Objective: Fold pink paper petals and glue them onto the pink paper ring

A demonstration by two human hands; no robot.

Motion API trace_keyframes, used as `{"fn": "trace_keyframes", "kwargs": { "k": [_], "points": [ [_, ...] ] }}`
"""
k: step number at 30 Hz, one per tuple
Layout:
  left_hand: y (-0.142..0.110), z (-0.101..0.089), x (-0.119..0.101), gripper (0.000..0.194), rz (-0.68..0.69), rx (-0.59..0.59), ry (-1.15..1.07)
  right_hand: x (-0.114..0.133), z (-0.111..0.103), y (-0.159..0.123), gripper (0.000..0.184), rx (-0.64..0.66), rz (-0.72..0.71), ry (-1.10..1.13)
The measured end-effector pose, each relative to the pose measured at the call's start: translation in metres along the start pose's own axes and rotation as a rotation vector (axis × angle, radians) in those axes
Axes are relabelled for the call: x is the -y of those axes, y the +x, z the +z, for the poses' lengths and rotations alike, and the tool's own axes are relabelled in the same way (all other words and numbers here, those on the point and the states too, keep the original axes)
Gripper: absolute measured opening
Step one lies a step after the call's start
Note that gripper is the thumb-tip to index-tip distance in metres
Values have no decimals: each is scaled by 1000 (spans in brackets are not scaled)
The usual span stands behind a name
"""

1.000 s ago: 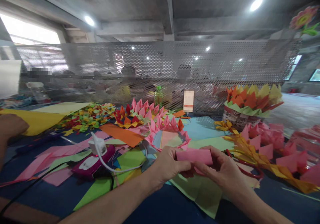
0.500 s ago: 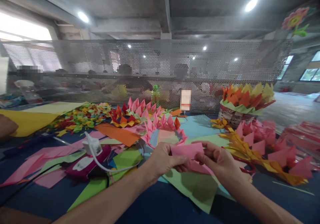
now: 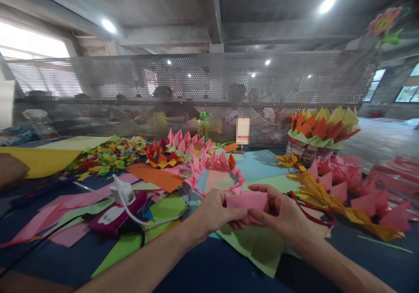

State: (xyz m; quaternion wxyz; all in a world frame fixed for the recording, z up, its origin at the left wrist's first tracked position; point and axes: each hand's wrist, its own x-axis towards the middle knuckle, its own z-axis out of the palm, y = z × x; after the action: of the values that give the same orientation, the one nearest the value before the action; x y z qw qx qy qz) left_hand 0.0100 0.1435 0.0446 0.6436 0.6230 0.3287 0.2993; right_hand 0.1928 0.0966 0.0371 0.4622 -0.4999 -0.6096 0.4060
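Note:
A small pink sheet of paper (image 3: 248, 200) is held up between both of my hands, just above the table. My left hand (image 3: 220, 209) pinches its left end, thumb along the lower edge. On the other end, my right hand (image 3: 278, 208) grips the paper with its thumb near the lower middle and fingers behind. Both thumb tips nearly meet there. Below lies light green paper (image 3: 258, 245). Just beyond my hands sits a ring of folded pink paper points (image 3: 195, 170). Red-handled scissors (image 3: 310, 216) lie beside my right hand, partly hidden.
A purple power strip (image 3: 114, 216) with a white plug and cable lies to the left among paper strips. Orange paper (image 3: 155, 176), a green-capped bottle (image 3: 203, 126) and a basket of folded paper (image 3: 314, 151) stand further back. Another person's hand (image 3: 13, 170) is at far left.
My right thumb has moved left along the pink paper's lower edge, close to my left thumb. The right hand has come slightly inward. The other person's hand at left reaches a little further into view.

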Motion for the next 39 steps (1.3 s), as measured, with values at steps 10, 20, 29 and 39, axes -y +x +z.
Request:
{"fn": "trace_keyframes", "kwargs": {
  "k": [10,20,29,39],
  "points": [
    [1,-5,2,28,-11,-31,39,1,-5,1,46,-128,-80,-159],
    [1,-2,0,36,-59,-83,40,3,-10,4,42,-155,-84,-254],
    [3,-1,1,30,-44,-121,64,-5,-15,8,44,-137,-90,-216],
    [0,2,-2,27,18,-92,15,-12,-26,14,39,-107,-118,-187]
  ]
}}
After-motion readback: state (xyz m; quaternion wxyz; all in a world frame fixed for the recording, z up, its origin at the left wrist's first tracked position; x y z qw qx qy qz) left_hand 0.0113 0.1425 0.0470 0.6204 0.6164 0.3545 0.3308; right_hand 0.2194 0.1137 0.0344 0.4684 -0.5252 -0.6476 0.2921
